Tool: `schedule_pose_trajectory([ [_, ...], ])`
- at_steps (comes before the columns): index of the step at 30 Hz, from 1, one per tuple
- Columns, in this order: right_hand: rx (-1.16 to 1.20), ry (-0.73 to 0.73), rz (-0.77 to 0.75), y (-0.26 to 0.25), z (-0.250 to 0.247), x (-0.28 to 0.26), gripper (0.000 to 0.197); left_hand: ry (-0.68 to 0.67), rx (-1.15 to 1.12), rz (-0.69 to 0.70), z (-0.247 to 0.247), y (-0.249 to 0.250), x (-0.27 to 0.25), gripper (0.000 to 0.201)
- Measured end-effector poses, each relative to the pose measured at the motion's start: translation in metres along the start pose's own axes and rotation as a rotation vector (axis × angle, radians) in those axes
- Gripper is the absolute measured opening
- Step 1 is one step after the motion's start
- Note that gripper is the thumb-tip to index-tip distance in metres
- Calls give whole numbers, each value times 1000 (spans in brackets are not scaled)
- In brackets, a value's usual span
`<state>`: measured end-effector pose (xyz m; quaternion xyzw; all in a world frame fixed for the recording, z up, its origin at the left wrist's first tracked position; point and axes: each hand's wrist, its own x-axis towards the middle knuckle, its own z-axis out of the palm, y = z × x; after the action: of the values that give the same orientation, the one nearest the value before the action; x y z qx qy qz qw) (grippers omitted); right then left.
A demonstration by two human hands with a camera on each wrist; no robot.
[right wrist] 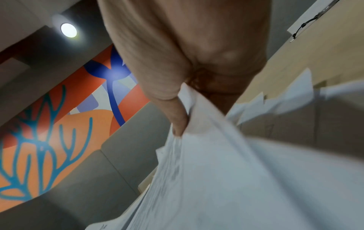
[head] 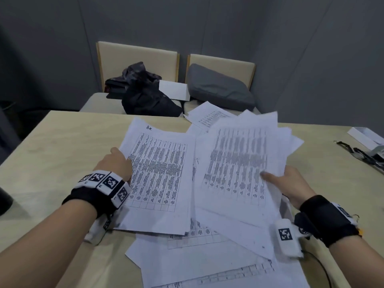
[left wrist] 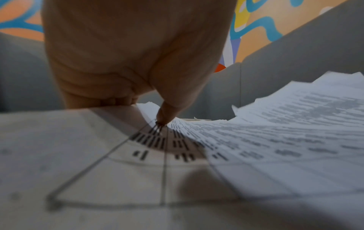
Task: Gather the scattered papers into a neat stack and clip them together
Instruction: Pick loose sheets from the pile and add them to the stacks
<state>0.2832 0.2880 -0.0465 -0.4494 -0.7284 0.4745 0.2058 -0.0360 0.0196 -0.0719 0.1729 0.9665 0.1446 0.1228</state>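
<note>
White printed sheets with tables lie scattered over the beige table. My left hand grips the left edge of a small pile of papers, thumb on top, fingers tucked under the edge. My right hand holds a lifted, fanned bundle of sheets by its right edge, thumb lying across the top page; the wrist view shows the thumb pinching the bundle. More loose sheets lie under and in front of both piles. One sheet juts off the far edge.
Two chairs stand behind the table, one with a dark bag and a white card, the other with a grey cushion. At the right edge lie a white box and a black strap with clips. A dark object sits at the left edge.
</note>
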Motion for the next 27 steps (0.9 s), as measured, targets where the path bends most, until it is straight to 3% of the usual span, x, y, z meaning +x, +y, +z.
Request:
schedule_pose_trajectory([
  [1,3,64,-4,-2,-3,2,16,-7,-6,2,0,-1,0,39],
  [5,67,154,92,9,-20,20,56,-16,-26,3,-1,-3,3,41],
  [7,-9,91,158,16,-24,25,52,-28,-28,6,-1,-4,4,42],
  [11,2,-78,205,10,-26,14,8,-33,-21,14,-1,-6,6,44],
  [17,82,277,129,10,-56,18,29,-24,-21,17,-1,-7,6,42],
  [22,543,198,51,-5,-70,11,22,-26,-25,28,-1,-8,6,42],
  [25,584,54,69,-4,-67,18,64,-23,-27,32,-1,-8,5,41],
  [27,508,-65,127,-6,-58,17,80,-19,-29,36,0,-9,5,41],
])
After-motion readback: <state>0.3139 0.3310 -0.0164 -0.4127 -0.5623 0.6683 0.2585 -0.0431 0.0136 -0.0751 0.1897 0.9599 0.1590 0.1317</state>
